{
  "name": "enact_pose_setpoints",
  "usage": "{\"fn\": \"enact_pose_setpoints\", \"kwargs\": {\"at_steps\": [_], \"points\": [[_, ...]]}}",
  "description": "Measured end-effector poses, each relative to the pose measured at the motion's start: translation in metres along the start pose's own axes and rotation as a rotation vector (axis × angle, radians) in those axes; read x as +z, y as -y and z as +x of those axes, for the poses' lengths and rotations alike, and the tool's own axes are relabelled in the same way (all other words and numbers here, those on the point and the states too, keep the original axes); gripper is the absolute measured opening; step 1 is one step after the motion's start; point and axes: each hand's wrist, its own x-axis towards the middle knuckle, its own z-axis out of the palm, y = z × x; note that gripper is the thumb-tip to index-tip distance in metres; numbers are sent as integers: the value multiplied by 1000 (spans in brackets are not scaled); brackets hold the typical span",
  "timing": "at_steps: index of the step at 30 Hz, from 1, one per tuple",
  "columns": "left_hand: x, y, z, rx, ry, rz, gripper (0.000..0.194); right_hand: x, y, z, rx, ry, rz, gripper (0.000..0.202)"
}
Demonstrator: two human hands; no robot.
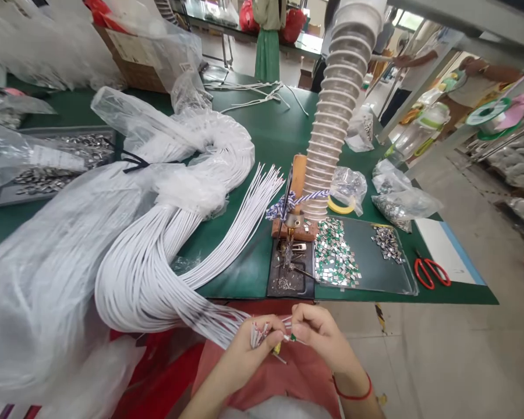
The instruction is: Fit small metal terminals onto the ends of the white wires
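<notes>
My left hand (262,338) is closed round the ends of several white cables (218,317), whose stripped tips with thin coloured wires poke out above the fingers. Between thumb and finger, my right hand (312,329) pinches a small green circuit board (293,337) close to one cable's tip. Both hands are over my lap, below the table edge, and nearly touch. From the left hand the cables run up into a large looped bundle (131,279) on the table. Whether the board touches the wire I cannot tell.
A soldering stand (292,250) stands at the table's front edge under a ribbed extraction hose (338,99). Right of it lie a tray (375,276) with small green boards (336,253) and metal connector parts (387,243), then red-handled scissors (431,272). People stand farther back.
</notes>
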Motion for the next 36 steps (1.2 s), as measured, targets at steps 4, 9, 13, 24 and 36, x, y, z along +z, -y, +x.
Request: {"fn": "enact_pose_setpoints", "kwargs": {"at_steps": [4, 9, 13, 24, 36], "points": [[3, -3, 1, -11, -10, -56, 52, 7, 0, -1, 29, -54, 183, 48], [5, -10, -1, -2, -2, -115, 50, 13, 6, -2, 16, -70, 230, 46], [6, -16, -4, 22, -10, -107, 49, 16, 15, -3, -44, -74, 185, 46], [3, -21, -11, 95, -19, 33, 50, 17, 23, -6, -213, -50, 47, 44], [8, -24, -10, 32, -139, -108, 43, 9, 25, -13, -231, -87, -86, 43]]}}
